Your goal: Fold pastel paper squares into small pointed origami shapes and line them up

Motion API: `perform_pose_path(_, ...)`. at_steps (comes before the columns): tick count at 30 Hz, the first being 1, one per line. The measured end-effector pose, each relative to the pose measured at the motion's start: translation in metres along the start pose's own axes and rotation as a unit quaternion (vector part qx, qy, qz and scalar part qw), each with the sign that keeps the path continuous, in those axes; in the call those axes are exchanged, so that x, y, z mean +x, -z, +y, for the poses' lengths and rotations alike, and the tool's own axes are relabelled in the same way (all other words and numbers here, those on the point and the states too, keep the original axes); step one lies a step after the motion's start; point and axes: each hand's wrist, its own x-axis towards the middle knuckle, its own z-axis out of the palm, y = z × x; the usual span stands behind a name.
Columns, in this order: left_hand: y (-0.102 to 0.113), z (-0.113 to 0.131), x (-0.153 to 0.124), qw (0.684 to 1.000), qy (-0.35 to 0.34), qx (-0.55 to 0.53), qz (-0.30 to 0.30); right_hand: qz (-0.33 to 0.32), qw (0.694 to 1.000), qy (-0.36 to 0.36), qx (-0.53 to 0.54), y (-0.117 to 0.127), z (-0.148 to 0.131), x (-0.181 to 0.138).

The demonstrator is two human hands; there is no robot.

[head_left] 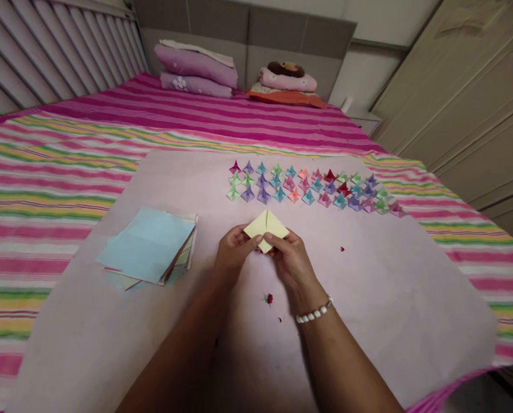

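Observation:
A pale yellow sheet of origami paper [266, 222], folded into a diamond with a crease or slit down its upper middle, is held between both hands above the white board. My left hand [234, 249] pinches its left side, thumb on the front. On the other side my right hand [291, 255] grips it the same way, with a white beaded bracelet on the wrist. Fingers behind the paper are mostly hidden. Beyond the hands stand rows of small folded paper boats [279, 194] in purple, green, blue, pink and red.
Left of my hands lies a loose stack of square paper [148, 244], light blue on top. Small red scraps [269, 298] dot the white board [368, 321]. Under it spreads a striped bedsheet [15, 229]. Folded purple bedding [198, 69] and a pink pile [287, 80] rest by the headboard.

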Motion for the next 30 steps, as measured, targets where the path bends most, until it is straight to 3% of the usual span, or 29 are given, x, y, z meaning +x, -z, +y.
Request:
perform_pose_path(6,0.003,0.004,0.001,0.999,-0.033,0.035,0.009,0.004,1.0,0.003,0.021,0.001,-0.004,0.002)
perform_pose_path(12,0.003,0.011,-0.007,0.96,-0.145,0.222,-0.09,0.059,0.998,0.016,0.024,0.003,-0.007,0.001)
perform_pose_path(16,0.003,0.013,-0.009,0.932,-0.187,0.281,-0.129,0.059,0.997,0.042,0.007,0.002,-0.01,-0.002)
perform_pose_path(22,0.006,0.012,-0.007,0.945,-0.148,0.278,-0.086,0.053,0.993,0.085,-0.064,-0.001,-0.015,-0.006)
perform_pose_path(25,0.008,0.012,-0.005,0.951,-0.129,0.274,-0.06,0.013,0.991,0.087,-0.103,0.0,-0.016,-0.008)
perform_pose_path(30,0.011,0.012,-0.002,0.938,-0.164,0.304,-0.034,-0.03,0.983,0.083,-0.163,0.005,-0.01,-0.005)
